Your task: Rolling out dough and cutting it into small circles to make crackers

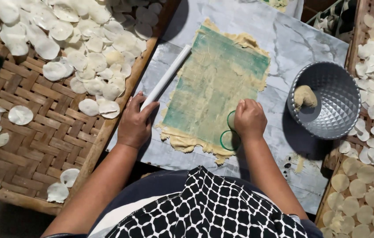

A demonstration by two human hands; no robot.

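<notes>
While the sheet of rolled dough (213, 83) is lying flat on the marble-patterned board (292, 39), showing green through its thin middle and ragged at its edges, the person's right hand (249, 119) is pressing down at the sheet's near right corner, fingers curled shut over what appears to be a round cutter; the cutter itself is hidden under the hand, so I cannot tell its shape. Two ring-shaped cuts (230, 132) are showing in the dough, touching the inner side of that hand, one just beside the knuckles and one below them near the sheet's near edge. The left hand (135, 123) is resting on the board's left side, its fingers loosely closed around the near end of a white rolling pin (165, 77), which is lying diagonally along the sheet's left edge. Judging from this, the cutting is only starting: most of the sheet is remaining uncut. Many thin pale discs (85, 44) are already drying on the woven tray (33, 145) at the left, and more discs are lying on trays at the right. A lump of dough (305, 96) is sitting in the silver bowl (336, 114), well apart from both hands.
</notes>
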